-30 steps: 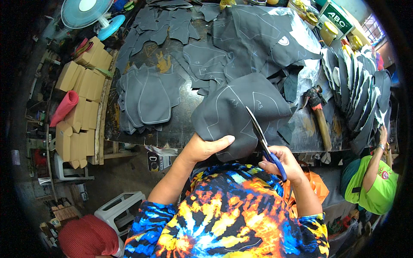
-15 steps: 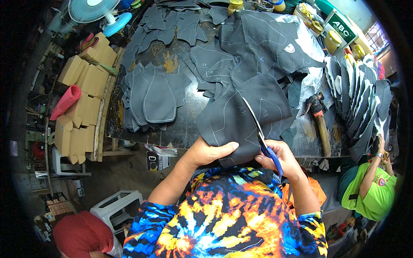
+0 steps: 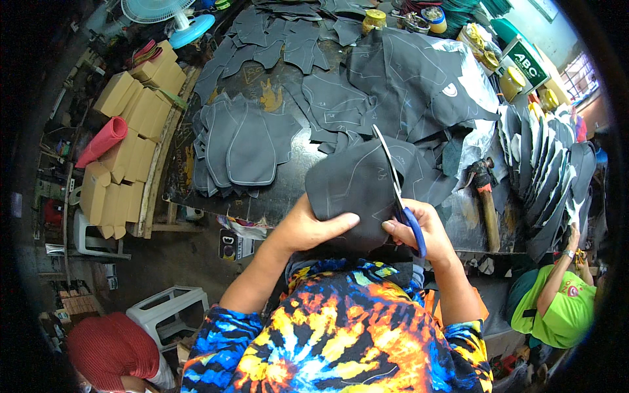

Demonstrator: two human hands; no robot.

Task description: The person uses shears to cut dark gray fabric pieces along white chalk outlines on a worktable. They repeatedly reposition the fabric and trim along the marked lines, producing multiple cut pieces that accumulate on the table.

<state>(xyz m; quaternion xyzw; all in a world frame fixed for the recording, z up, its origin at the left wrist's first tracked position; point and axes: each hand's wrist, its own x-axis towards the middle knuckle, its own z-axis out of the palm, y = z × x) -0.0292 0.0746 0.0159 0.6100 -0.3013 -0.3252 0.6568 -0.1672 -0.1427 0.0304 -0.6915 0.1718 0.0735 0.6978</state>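
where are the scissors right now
In the head view, the scissors are just right of centre, in the right hand, with one blade lying over the dark sheet that the left hand holds.

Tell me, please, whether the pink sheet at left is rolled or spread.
Rolled: the pink sheet forms a tube, its coiled end showing.
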